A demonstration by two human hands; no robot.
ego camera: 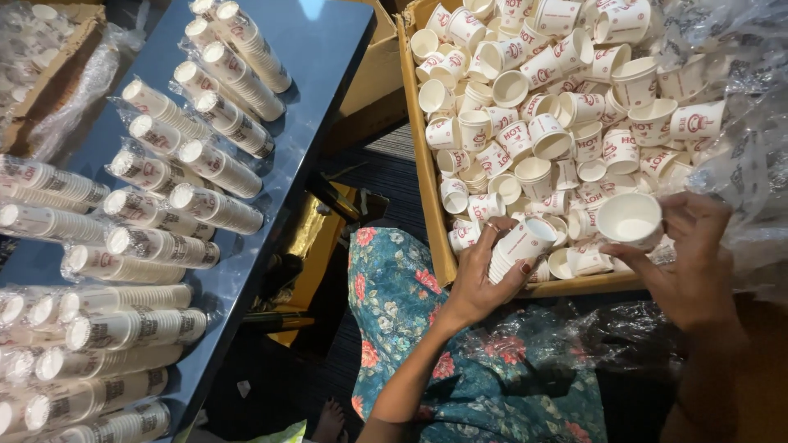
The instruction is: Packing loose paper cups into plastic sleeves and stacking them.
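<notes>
My left hand (480,279) grips a short stack of nested white paper cups (519,247) with red print, held on its side over the near edge of a cardboard box (428,189). My right hand (694,262) holds a single white paper cup (629,220) by its rim, mouth facing me, just to the right of the stack. The box below both hands is full of several loose cups (542,123) of the same kind, lying in all directions.
A dark blue table (328,49) at the left carries several plastic-wrapped sleeves of stacked cups (217,209) in rows. Clear plastic sheeting (739,90) drapes the box's right side. A floral cloth (394,303) covers my lap. Another cardboard box (373,78) stands behind.
</notes>
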